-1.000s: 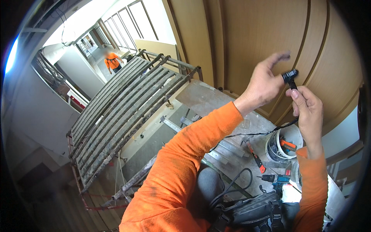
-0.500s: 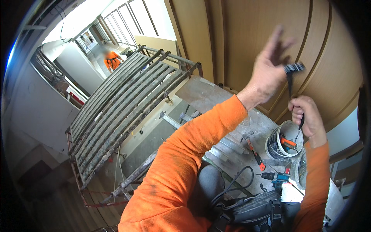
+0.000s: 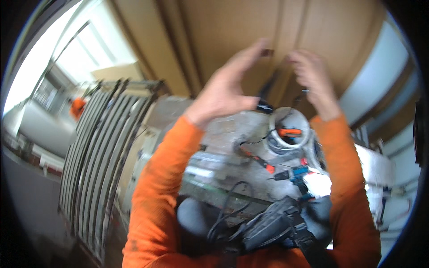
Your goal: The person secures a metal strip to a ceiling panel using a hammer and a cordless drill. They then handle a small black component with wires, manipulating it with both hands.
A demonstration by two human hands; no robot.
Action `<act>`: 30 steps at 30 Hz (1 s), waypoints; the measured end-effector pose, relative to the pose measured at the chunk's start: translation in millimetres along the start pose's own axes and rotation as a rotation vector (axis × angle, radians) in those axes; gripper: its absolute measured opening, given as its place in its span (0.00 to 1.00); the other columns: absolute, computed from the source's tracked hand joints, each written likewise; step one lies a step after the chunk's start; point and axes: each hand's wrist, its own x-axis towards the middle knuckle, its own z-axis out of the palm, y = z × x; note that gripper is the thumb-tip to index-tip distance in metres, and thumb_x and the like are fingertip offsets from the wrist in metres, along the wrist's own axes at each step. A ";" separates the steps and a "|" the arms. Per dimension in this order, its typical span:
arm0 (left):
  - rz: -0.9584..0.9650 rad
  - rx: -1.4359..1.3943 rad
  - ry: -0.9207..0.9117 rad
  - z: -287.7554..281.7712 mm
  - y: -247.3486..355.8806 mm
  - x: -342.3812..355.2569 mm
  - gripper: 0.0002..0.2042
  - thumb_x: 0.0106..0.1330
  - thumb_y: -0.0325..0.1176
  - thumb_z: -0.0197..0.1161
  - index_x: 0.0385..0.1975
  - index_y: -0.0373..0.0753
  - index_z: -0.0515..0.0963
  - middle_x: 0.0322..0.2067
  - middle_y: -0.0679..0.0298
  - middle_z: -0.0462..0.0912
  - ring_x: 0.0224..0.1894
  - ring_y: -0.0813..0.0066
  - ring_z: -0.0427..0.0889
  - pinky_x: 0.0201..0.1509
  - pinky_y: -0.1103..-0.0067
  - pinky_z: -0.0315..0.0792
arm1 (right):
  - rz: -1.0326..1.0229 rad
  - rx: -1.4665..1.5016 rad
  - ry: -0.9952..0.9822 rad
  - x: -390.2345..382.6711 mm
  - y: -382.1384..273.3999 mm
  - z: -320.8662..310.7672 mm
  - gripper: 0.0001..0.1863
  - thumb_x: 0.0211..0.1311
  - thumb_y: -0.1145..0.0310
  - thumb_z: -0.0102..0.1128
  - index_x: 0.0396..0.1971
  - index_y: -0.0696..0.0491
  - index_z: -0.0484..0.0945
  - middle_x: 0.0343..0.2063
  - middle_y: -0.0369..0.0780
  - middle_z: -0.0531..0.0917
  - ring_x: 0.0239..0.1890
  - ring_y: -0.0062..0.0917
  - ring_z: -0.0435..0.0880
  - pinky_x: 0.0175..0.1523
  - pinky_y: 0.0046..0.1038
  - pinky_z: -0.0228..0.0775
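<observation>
A black strap (image 3: 268, 85) runs between my two hands in front of the wooden panel, blurred by motion. My left hand (image 3: 228, 91) is open, its fingers stretched out and its thumb apart. One end of the strap, with white marks, lies against or around that thumb; which of the two cannot be told. My right hand (image 3: 309, 73) is closed on the strap, slightly higher and to the right. Below it stands a white bucket (image 3: 273, 146) with an orange-handled tool (image 3: 289, 132) inside. A thin dark cord hangs near the bucket's rim.
A hammer (image 3: 261, 161) and a blue cordless drill (image 3: 291, 175) lie on the dusty platform by the bucket. A black bag (image 3: 268, 223) rests at my lap. Dirty metal railings (image 3: 100, 147) stand at the left. Beyond them is a person in orange (image 3: 77, 108). Tall wooden panels (image 3: 223, 40) rise ahead.
My view has turned right, so everything sits further left. My hands have come nearly level, the left lower and the right higher in the picture, with the strap still between them.
</observation>
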 end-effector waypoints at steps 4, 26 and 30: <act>-0.109 -0.108 0.106 3.5 11.1 8.3 0.47 0.52 0.38 0.80 0.73 0.37 0.62 0.64 0.55 0.75 0.69 0.64 0.72 0.74 0.68 0.61 | 0.081 -0.109 -0.056 6.7 21.6 -1.1 0.11 0.64 0.62 0.59 0.26 0.52 0.80 0.16 0.23 0.65 0.15 0.06 0.56 0.17 0.17 0.40; -0.282 0.558 0.218 -16.9 -40.2 -20.9 0.28 0.56 0.20 0.66 0.60 0.39 0.76 0.56 0.54 0.82 0.64 0.59 0.76 0.69 0.69 0.67 | -0.057 0.143 -0.104 -10.1 -70.8 -55.4 0.11 0.60 0.63 0.55 0.22 0.51 0.72 0.15 0.26 0.62 0.16 0.08 0.56 0.18 0.16 0.44; -0.153 0.327 -0.034 -4.1 -26.0 -20.1 0.37 0.57 0.34 0.74 0.69 0.37 0.69 0.63 0.54 0.77 0.70 0.63 0.69 0.74 0.66 0.61 | -0.108 0.276 0.100 10.2 -40.1 -67.5 0.11 0.57 0.62 0.60 0.21 0.53 0.74 0.12 0.24 0.60 0.15 0.10 0.55 0.20 0.19 0.45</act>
